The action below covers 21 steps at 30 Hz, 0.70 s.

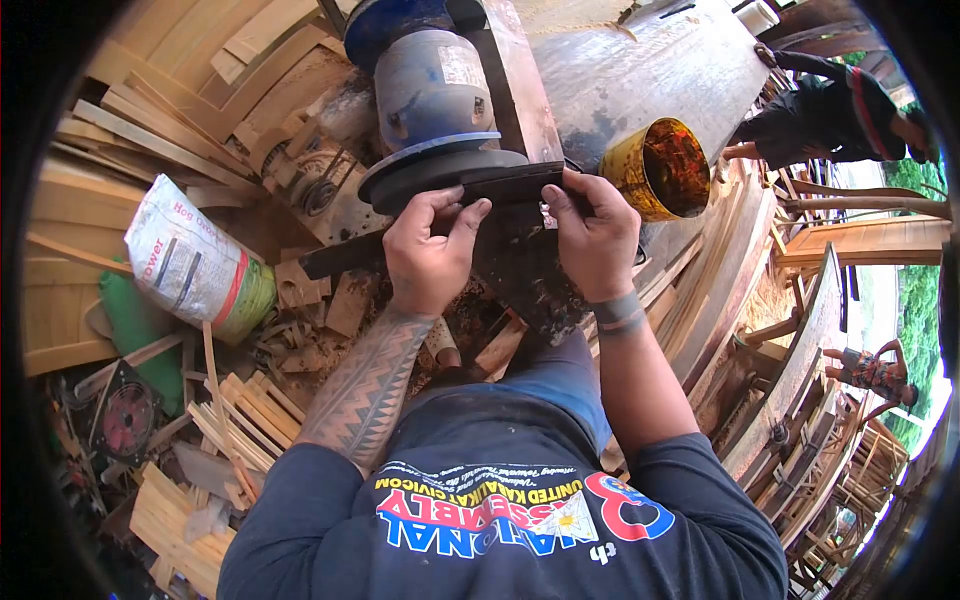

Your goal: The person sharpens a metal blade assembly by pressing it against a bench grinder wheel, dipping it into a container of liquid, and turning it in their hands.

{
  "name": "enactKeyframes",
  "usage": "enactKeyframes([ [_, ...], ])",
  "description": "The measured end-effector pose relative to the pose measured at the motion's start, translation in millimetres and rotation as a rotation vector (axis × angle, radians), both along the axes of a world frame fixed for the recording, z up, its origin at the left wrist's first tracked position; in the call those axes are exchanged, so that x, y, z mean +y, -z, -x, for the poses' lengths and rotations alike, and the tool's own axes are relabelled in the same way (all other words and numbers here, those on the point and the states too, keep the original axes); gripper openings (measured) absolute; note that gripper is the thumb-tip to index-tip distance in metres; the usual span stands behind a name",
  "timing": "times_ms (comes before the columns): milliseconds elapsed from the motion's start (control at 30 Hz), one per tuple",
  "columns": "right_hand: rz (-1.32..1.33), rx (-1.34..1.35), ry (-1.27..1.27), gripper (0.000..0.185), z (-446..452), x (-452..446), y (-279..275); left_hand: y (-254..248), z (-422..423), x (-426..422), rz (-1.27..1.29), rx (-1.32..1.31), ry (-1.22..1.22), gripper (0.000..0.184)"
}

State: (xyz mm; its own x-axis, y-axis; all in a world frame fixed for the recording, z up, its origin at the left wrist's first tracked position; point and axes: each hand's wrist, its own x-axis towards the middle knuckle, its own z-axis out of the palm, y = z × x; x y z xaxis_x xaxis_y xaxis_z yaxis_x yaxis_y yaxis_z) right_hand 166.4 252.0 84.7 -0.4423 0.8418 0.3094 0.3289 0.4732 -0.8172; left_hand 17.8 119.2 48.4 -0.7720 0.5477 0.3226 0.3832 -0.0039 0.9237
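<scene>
- While the left hand (432, 250) and right hand (600, 235) pinch a dark flat bar (515, 183) between them, grinding seems in hand.
- Just beyond the left fingertips sits a disc wheel (425, 180); the next move calls for level, steady pressure.
- Beside the right hand: a yellow can (622, 172).
- Farther past the left: a motor (425, 95).

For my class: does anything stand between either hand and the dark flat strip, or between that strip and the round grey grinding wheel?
Nothing visible does. The left hand and right hand hold the dark flat strip near its ends, right beside the round grey grinding wheel; whether strip and wheel touch is unclear.
</scene>
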Motion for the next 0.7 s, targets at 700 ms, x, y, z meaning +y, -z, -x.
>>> enactKeyframes([
  [700, -0.118, -0.038, -0.054, 0.023, 12.9, -9.1, -1.5, -5.5, 10.9, -17.3, 0.040, -0.003, -0.014, 0.030],
])
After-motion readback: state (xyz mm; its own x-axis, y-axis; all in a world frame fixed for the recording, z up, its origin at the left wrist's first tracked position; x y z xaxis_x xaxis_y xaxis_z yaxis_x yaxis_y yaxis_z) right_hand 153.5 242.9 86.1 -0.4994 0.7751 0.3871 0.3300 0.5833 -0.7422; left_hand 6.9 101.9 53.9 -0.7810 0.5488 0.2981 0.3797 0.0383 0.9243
